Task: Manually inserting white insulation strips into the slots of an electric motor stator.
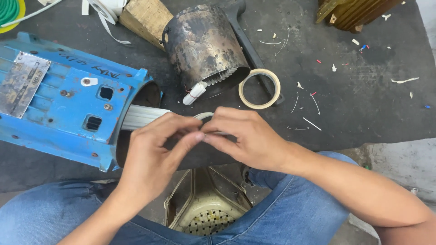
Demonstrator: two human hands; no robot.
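A blue motor housing (pixel 68 100) lies on its side on the dark bench, its open end facing me. White insulation strips (pixel 141 115) stick out of that opening. My left hand (pixel 156 154) and my right hand (pixel 243 138) meet just in front of the opening, fingertips pinched together on a thin white strip (pixel 205 115) that curves up between them. Most of the strip is hidden by my fingers.
A rusty dark stator cylinder (pixel 202 43) lies behind my hands, with a roll of tape (pixel 259 88) beside it. A wooden block (pixel 145 18) sits at the back. White and red scraps (pixel 311 122) litter the bench. A cream fan cover (pixel 206 213) rests between my knees.
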